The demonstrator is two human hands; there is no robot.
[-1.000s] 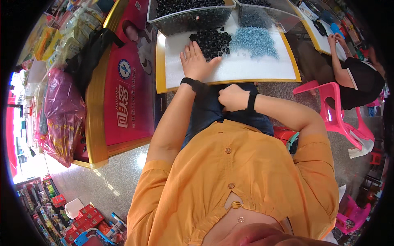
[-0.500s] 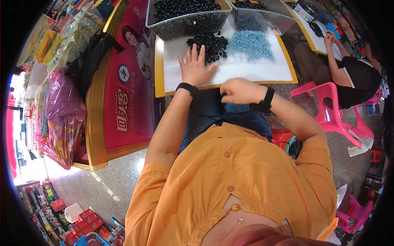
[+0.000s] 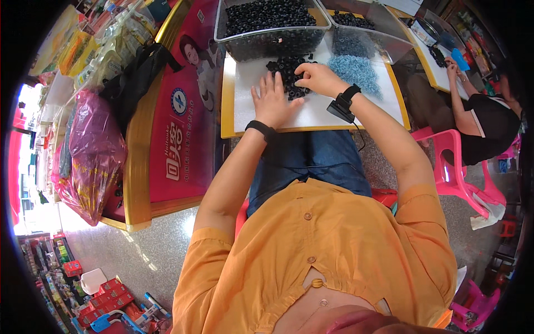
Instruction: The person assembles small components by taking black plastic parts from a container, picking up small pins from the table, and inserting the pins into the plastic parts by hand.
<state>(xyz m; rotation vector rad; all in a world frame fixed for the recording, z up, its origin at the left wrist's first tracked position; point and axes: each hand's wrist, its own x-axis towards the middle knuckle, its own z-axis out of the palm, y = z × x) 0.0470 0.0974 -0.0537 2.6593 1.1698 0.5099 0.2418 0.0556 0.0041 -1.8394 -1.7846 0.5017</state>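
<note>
My left hand (image 3: 272, 104) lies flat and spread on the white top of a yellow-edged board (image 3: 245, 106), its fingertips beside a loose pile of small black ring-shaped pieces (image 3: 290, 64). At the right side of that pile is my right hand (image 3: 321, 79), its thumb and fingers drawn together on the pieces. Whatever sits between those fingertips is hidden. To the right of the black pile spreads a heap of small light-blue beads (image 3: 356, 72). Each wrist wears a black band, and a small dark box hangs at the right one.
A clear tub (image 3: 272, 42) of black pieces stands at the board's far edge, with a second clear bin (image 3: 384, 42) beside it. Left is a pink and gold counter (image 3: 189, 122). At right a co-worker sits near a pink plastic chair (image 3: 448, 150).
My right hand has moved forward from over my lap, at the board's near edge, to the black pile. My left hand stays spread on the board, and the whole view has shifted slightly.
</note>
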